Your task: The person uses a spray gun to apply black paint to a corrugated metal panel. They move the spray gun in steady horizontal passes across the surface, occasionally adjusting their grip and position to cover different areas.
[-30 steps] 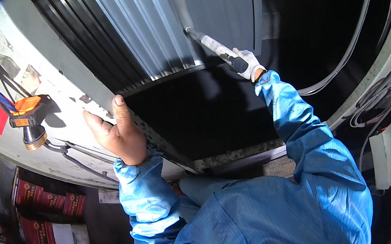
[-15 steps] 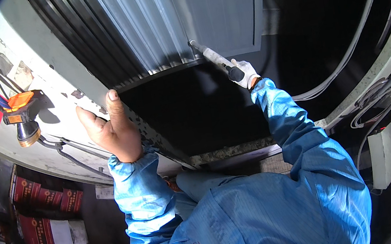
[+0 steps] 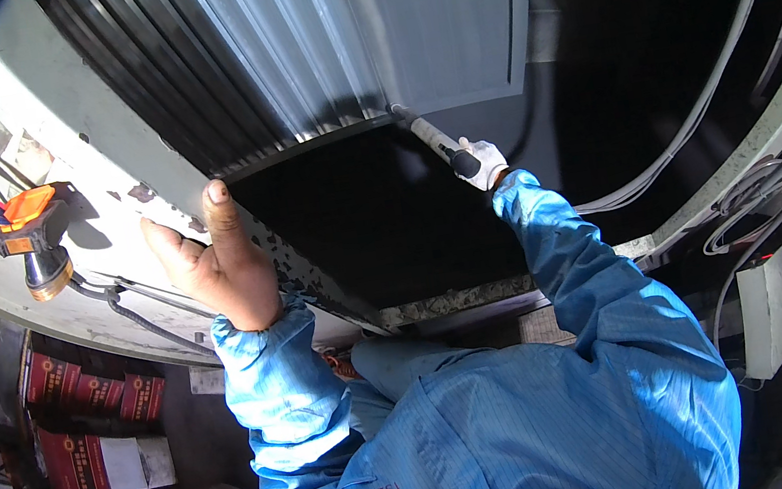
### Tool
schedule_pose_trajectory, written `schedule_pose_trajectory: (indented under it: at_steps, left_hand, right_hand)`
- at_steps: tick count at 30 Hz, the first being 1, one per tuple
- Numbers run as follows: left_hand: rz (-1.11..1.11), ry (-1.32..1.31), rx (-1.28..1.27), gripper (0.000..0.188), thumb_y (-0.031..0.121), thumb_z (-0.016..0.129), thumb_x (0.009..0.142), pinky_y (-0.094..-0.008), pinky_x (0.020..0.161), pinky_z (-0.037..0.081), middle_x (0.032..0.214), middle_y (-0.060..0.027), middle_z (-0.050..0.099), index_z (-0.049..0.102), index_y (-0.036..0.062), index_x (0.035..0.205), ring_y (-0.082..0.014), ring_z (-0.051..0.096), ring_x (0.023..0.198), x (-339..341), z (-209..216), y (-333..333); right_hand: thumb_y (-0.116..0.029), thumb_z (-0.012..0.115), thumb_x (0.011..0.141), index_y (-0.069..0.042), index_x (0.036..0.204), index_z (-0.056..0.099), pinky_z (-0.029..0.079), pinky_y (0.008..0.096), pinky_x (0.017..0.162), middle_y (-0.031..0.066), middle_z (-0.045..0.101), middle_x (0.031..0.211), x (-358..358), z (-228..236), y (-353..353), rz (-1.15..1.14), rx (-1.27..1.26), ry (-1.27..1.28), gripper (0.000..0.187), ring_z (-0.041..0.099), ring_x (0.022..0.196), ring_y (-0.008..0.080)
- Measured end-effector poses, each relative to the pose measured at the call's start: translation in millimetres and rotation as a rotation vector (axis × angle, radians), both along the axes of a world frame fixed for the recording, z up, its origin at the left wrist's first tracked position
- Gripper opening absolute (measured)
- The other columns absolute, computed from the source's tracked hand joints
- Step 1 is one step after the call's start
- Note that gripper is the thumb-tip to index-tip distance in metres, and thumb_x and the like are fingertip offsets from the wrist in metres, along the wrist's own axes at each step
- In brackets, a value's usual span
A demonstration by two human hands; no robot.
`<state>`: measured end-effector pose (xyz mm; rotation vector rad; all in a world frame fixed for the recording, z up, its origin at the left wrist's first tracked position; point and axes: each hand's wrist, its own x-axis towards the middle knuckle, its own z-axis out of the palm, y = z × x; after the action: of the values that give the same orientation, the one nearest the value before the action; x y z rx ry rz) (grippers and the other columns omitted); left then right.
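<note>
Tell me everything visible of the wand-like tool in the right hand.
The wand-like tool is a slim, pale tube with a narrower grey front and a black, rounded part behind; its material is unclear. The white-gloved right hand grips its rear end. It slants toward the picture's upper left, its tip near the lower edge of the grey panel; whether they touch is unclear.
</note>
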<state>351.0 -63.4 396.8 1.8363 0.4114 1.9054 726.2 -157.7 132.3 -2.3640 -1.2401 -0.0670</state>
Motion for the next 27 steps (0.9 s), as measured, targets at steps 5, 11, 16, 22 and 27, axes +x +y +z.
schedule_pose_trajectory:
  at_steps: [5,11,16,22,27]
  left_hand:
    - [0.018,0.013,0.001,0.037,0.023,0.072,0.094,-0.0349,0.083,0.047,0.101,-0.0115,0.058,0.054,0.0004,0.118,-0.0214,0.054,0.088,1,2,-2]
    - [-0.011,-0.010,-0.003,0.037,0.022,0.073,0.093,-0.0340,0.083,0.046,0.101,-0.0104,0.058,0.054,0.0010,0.117,-0.0209,0.054,0.089,1,2,-1]
    - [-0.066,-0.040,-0.051,0.037,0.023,0.074,0.093,-0.0338,0.084,0.045,0.102,-0.0093,0.058,0.054,0.0015,0.116,-0.0198,0.054,0.090,0,0,1]
    - [-0.047,-0.032,-0.010,0.036,0.023,0.073,0.093,-0.0326,0.085,0.045,0.102,-0.0088,0.058,0.054,0.0014,0.116,-0.0186,0.054,0.091,0,1,1]
    - [-0.114,-0.058,-0.064,0.037,0.022,0.072,0.094,-0.0321,0.084,0.046,0.104,-0.0092,0.058,0.053,0.0017,0.118,-0.0185,0.055,0.091,1,-1,2]
  right_hand:
    - [-0.040,0.045,0.094,-0.008,0.095,0.069,0.053,0.0514,0.081,0.0225,0.070,0.088,-7,-6,5,-0.063,-0.115,0.084,0.040,0.066,0.089,0.0437]
    - [-0.044,0.052,0.093,-0.007,0.090,0.066,0.051,0.0483,0.079,0.0212,0.070,0.090,-20,14,-11,-0.075,0.141,0.100,0.040,0.065,0.093,0.0415]
    - [-0.036,0.057,0.090,-0.006,0.086,0.061,0.050,0.0462,0.077,0.0210,0.067,0.087,-28,40,-14,-0.092,0.259,0.036,0.031,0.065,0.090,0.0409]
    - [-0.035,0.052,0.090,-0.006,0.088,0.061,0.049,0.0501,0.080,0.0220,0.067,0.088,-19,18,-6,0.039,0.149,-0.004,0.030,0.064,0.091,0.0427]
    - [-0.039,0.043,0.095,-0.006,0.095,0.062,0.050,0.0514,0.080,0.0230,0.069,0.089,-13,-27,0,-0.019,0.081,0.073,0.038,0.065,0.092,0.0437]
